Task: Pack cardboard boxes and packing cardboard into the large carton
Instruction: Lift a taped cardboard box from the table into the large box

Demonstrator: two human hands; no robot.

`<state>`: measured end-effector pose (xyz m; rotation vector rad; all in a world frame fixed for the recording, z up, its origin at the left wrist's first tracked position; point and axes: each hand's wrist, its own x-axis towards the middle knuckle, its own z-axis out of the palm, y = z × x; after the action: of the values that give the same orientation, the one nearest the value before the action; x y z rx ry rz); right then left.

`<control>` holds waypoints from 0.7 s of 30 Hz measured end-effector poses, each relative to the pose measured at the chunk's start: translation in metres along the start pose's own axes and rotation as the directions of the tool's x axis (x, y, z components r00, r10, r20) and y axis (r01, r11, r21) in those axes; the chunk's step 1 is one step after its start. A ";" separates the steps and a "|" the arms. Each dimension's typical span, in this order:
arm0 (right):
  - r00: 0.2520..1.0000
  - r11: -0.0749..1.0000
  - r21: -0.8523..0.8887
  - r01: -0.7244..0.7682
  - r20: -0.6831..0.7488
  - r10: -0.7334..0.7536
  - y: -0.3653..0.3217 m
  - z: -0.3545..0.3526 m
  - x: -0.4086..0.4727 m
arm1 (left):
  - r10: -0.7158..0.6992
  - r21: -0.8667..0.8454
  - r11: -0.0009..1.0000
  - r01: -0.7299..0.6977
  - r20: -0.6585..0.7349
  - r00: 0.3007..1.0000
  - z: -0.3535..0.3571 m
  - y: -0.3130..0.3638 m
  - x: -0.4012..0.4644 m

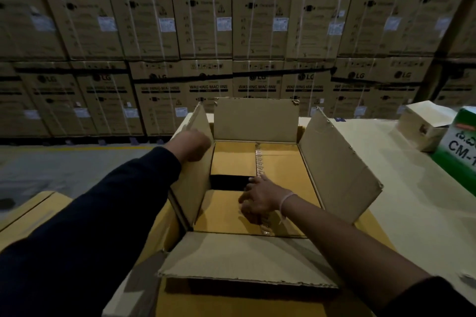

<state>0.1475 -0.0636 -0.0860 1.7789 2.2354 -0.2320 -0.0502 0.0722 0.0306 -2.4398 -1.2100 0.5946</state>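
Note:
A large open carton (337,162) stands in front of me with all its flaps up. Inside lie yellow-brown cardboard boxes (283,175), one with a taped seam, and a dark gap (228,181) shows at the middle left. My left hand (190,144) is against the outer side of the carton's left flap, its fingers hidden behind the cardboard. My right hand (258,199) is inside the carton, fingers spread and pressing flat on the near box (219,213), next to the gap.
The carton rests on a pale sheet-covered surface (412,201). A small open box (422,126) and a green-and-white box (461,141) stand at the right. Stacked washing machine cartons (206,33) form a wall behind. Grey floor (64,167) lies at left.

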 end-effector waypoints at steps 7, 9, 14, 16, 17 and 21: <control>0.989 0.924 -0.376 -0.074 -0.148 0.019 0.012 -0.034 -0.019 | 0.022 0.141 0.990 -0.018 -0.023 0.999 0.057 -0.016 -0.012; 0.975 0.880 -0.456 -0.129 -0.221 0.028 0.022 -0.058 -0.031 | 0.024 0.091 0.996 -0.024 0.000 1.000 0.055 -0.018 -0.013; 0.928 0.820 -0.443 -0.363 -0.251 0.275 0.072 -0.104 -0.073 | -0.020 0.091 0.996 0.016 0.047 0.999 0.042 -0.008 -0.011; 0.898 0.776 -0.450 -0.441 -0.224 0.380 0.088 -0.101 -0.089 | -0.060 0.094 0.994 0.053 0.068 0.996 0.040 0.002 -0.009; 0.884 0.766 -0.443 -0.466 -0.201 0.421 0.092 -0.097 -0.096 | -0.067 0.110 0.992 0.058 0.078 0.995 0.039 0.008 -0.006; 0.852 0.736 -0.458 -0.498 -0.100 0.514 0.091 -0.072 -0.103 | -0.033 0.082 0.996 0.026 0.085 0.996 0.035 0.039 0.010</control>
<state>0.2491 -0.1167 0.0185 1.9751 1.5041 0.3657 -0.0367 0.0625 -0.0201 -2.3473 -1.2280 0.7332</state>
